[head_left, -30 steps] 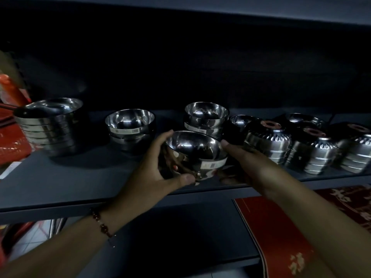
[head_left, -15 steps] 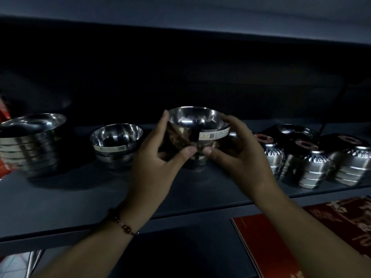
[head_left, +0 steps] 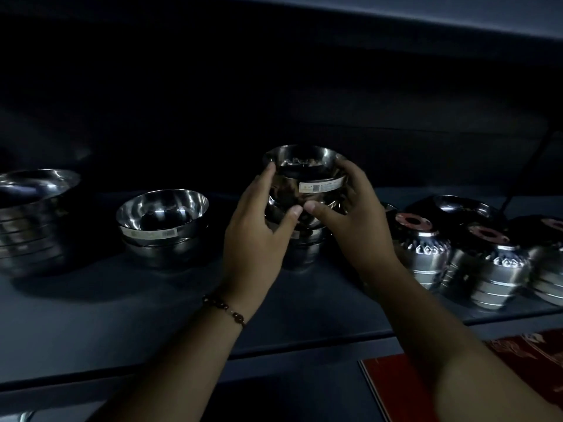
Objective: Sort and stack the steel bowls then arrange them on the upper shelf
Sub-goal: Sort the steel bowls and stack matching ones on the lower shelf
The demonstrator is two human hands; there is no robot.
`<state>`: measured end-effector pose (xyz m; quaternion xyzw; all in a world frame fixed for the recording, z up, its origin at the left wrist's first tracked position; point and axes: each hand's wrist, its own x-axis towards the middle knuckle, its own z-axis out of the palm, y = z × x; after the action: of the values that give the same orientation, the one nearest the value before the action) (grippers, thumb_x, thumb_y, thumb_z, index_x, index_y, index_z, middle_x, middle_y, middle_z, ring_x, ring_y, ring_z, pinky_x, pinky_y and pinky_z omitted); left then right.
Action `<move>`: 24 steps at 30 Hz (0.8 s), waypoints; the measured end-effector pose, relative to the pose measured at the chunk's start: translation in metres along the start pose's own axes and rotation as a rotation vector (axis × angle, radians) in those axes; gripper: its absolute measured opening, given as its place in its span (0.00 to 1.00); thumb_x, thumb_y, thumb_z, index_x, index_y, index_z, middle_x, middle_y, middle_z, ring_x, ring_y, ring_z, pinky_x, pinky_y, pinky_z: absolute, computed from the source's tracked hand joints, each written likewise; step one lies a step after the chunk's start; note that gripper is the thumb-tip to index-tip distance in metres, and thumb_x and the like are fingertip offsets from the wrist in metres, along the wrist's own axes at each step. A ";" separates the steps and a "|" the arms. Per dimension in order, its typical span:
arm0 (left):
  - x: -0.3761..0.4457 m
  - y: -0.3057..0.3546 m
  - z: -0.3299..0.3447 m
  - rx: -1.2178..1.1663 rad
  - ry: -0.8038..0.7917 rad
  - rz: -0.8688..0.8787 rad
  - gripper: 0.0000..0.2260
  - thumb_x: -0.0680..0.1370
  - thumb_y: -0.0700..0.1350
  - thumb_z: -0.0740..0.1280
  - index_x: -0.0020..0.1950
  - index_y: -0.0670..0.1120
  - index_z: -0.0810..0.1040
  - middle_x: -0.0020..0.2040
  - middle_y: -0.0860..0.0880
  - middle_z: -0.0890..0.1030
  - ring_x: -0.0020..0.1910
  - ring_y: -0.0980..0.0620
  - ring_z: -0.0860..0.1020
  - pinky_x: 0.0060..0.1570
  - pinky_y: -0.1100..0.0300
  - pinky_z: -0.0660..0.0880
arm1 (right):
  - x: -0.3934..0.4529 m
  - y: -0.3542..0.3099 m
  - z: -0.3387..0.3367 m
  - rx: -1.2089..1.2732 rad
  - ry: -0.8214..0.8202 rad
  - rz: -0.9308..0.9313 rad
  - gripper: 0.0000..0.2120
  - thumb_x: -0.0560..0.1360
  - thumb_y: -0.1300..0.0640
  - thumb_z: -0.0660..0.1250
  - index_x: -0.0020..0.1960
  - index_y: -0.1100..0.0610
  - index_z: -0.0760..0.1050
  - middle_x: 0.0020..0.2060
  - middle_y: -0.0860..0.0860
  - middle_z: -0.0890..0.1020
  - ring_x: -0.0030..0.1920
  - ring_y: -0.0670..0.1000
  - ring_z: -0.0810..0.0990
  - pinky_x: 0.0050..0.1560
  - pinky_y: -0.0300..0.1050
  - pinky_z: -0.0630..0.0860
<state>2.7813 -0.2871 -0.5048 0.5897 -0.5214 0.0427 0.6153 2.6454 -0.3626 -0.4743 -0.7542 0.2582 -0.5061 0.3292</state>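
Note:
A shiny steel bowl [head_left: 304,172] with a white label strip is held upright between both hands, above a stack of similar bowls [head_left: 304,251] on the dark shelf [head_left: 122,318]. My left hand [head_left: 256,236] grips its left side, thumb curled under the bowl. My right hand [head_left: 356,220] grips the right side, thumb meeting the left thumb beneath. Whether the held bowl touches the stack below is hidden by my hands.
A stack of labelled bowls [head_left: 163,226] stands to the left, and a taller stack of wide bowls [head_left: 30,220] at the far left. Several upturned patterned bowl stacks [head_left: 484,269] crowd the right. A red packet [head_left: 457,379] lies on the lower level.
Both hands have lifted the bowl from the shelf's front edge, up and back, until it is over the middle stack. The view has tilted upward.

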 end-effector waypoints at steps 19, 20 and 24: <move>-0.011 -0.015 -0.014 0.147 -0.137 -0.013 0.28 0.79 0.54 0.66 0.77 0.61 0.60 0.72 0.58 0.70 0.66 0.69 0.65 0.56 0.76 0.62 | -0.010 0.013 0.000 -0.098 -0.085 0.107 0.35 0.76 0.53 0.70 0.78 0.44 0.56 0.58 0.27 0.74 0.61 0.27 0.71 0.57 0.22 0.67; -0.011 -0.015 -0.016 0.174 -0.140 -0.005 0.28 0.79 0.54 0.66 0.77 0.61 0.60 0.73 0.58 0.70 0.66 0.69 0.63 0.55 0.77 0.60 | -0.011 0.012 0.001 -0.117 -0.094 0.113 0.37 0.76 0.52 0.70 0.79 0.45 0.54 0.62 0.30 0.73 0.62 0.28 0.70 0.57 0.22 0.66; -0.016 -0.012 -0.021 0.319 -0.184 0.056 0.29 0.79 0.54 0.67 0.78 0.56 0.60 0.76 0.53 0.66 0.70 0.60 0.66 0.61 0.67 0.68 | -0.015 0.006 -0.001 -0.172 -0.138 0.115 0.40 0.77 0.53 0.70 0.80 0.47 0.49 0.69 0.39 0.70 0.67 0.34 0.68 0.62 0.29 0.67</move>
<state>2.7944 -0.2650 -0.5189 0.6664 -0.5784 0.0881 0.4622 2.6386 -0.3559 -0.4873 -0.7966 0.3204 -0.4092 0.3087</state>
